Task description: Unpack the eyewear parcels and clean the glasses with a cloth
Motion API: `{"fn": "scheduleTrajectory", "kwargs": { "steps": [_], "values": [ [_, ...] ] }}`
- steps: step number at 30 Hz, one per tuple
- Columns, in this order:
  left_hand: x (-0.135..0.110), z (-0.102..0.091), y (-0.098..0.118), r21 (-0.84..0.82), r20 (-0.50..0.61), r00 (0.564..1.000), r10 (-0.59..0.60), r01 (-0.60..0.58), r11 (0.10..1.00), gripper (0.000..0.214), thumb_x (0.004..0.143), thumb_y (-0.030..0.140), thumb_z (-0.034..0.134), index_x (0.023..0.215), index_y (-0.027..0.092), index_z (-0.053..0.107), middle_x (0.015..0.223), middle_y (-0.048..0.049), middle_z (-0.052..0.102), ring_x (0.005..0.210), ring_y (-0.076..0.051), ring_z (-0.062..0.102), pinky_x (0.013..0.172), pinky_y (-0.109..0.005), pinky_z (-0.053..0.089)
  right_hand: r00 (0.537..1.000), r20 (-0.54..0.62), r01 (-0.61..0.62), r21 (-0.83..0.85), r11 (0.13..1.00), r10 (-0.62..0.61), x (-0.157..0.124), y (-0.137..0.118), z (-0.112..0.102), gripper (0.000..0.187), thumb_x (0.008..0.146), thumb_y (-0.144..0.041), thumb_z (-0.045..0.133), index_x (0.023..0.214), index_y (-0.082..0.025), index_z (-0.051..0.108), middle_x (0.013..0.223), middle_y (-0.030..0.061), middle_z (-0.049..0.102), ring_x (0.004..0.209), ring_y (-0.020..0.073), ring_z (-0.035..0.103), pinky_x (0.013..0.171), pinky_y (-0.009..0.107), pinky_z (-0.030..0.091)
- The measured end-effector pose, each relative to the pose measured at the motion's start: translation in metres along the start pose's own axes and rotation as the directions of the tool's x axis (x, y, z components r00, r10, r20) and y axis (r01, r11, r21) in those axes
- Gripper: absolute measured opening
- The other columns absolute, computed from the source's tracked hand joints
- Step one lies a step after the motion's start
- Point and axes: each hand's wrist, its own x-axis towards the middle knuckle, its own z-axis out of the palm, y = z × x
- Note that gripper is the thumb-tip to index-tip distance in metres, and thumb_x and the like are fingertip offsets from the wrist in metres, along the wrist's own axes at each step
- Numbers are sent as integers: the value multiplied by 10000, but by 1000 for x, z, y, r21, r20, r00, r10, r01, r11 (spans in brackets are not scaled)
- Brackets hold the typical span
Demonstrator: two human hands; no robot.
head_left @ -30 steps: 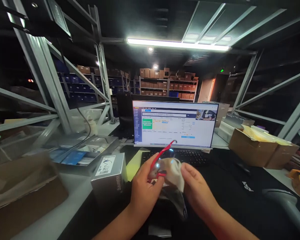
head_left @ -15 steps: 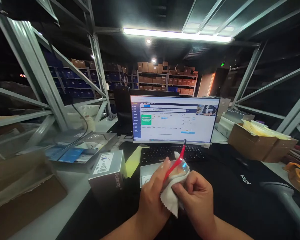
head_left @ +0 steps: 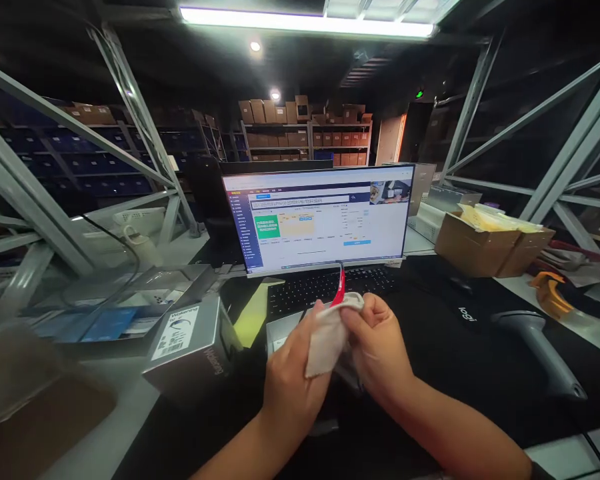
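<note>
Both my hands meet above the black desk mat in front of the keyboard (head_left: 325, 288). My left hand (head_left: 293, 373) grips a pair of red-framed glasses (head_left: 339, 288), of which only a red temple arm sticks up. My right hand (head_left: 377, 347) pinches a pale cleaning cloth (head_left: 325, 340) wrapped over the glasses; the lenses are hidden under the cloth and fingers. A monitor (head_left: 320, 217) with a lit software page stands just behind.
A grey product box (head_left: 193, 350) sits at my left, beyond it a tray of blue packets (head_left: 100, 323). A barcode scanner (head_left: 540, 350) lies at the right on the black mat (head_left: 460, 347). An open cardboard box (head_left: 490, 243) and metal rack struts flank the desk.
The view has shifted to the right and down. The cloth now covers more of the glasses, and the red temple arm has swung from slanted to nearly upright.
</note>
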Motion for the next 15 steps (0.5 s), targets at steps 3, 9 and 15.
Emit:
{"fn": "scheduleTrajectory", "kwargs": {
  "steps": [3, 9, 15],
  "values": [
    [1, -4, 2, -62, 17, 997, -70, 71, 996, 615, 913, 187, 631, 1489, 270, 432, 1345, -56, 658, 1166, -194, 674, 1006, -265, 543, 993, 75, 106, -208, 972, -92, -8, 7, -3, 544, 649, -236, 855, 533, -209, 324, 521, -75, 395, 525, 75, 310, 488, 195, 296],
    [4, -5, 6, -113, 53, 998, 25, -18, 993, 637, 913, 168, 610, 1510, 259, 410, 1418, -69, 604, 1218, -214, 642, 1050, -306, 525, 984, 146, -90, -69, 994, 99, 1, -16, -6, 602, 549, -240, 932, 558, -211, 330, 506, -78, 468, 481, 65, 371, 479, 194, 340],
    [4, -5, 2, -64, 51, 998, 39, -36, 997, 650, 891, 90, 596, 1490, 284, 437, 1389, -45, 628, 1192, -202, 656, 1049, -307, 530, 987, 81, -146, 143, 979, 136, 16, -29, -5, 635, 526, -234, 958, 544, -191, 324, 485, -71, 518, 470, 56, 439, 487, 164, 377]
  ]
}}
